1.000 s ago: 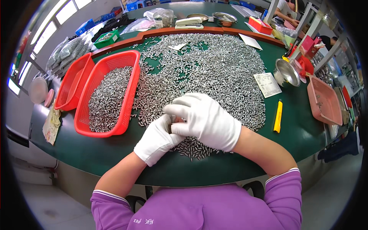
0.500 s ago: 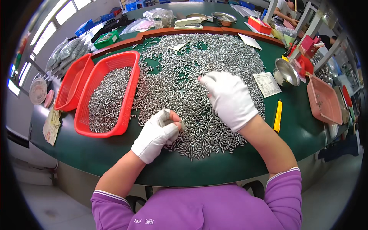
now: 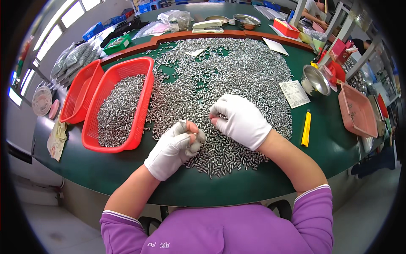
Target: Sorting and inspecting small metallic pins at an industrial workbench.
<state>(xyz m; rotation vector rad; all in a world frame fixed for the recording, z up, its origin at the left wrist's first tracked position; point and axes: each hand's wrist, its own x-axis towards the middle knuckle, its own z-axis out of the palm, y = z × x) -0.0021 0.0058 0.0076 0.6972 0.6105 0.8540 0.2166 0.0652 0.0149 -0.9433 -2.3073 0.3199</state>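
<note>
A broad layer of small silvery metal parts [image 3: 249, 63] covers the middle of the green table. Over its near left edge is my left hand [image 3: 174, 148], in a white glove with bare thumb and index tips. Its fingers are curled together, and whatever they hold is hidden. My right hand [image 3: 242, 120], gloved the same way, hovers over the parts just to the right. Thumb and index finger are brought close in a pinch; anything between them is too small to make out. On the left, a red plastic basket [image 3: 149, 91] contains many of the same parts.
Another red basket [image 3: 80, 91] leans beside the first. Right of the parts lie a printed paper slip [image 3: 294, 94], a yellow utility knife [image 3: 306, 129], a metal bowl [image 3: 316, 80] and a pink tray [image 3: 357, 111]. A wooden strip [image 3: 186, 34] borders the back; another person sits far right.
My right hand has come nearer to me and to the left, closer to my left hand. The left hand stays in place, its fingers shifting slightly.
</note>
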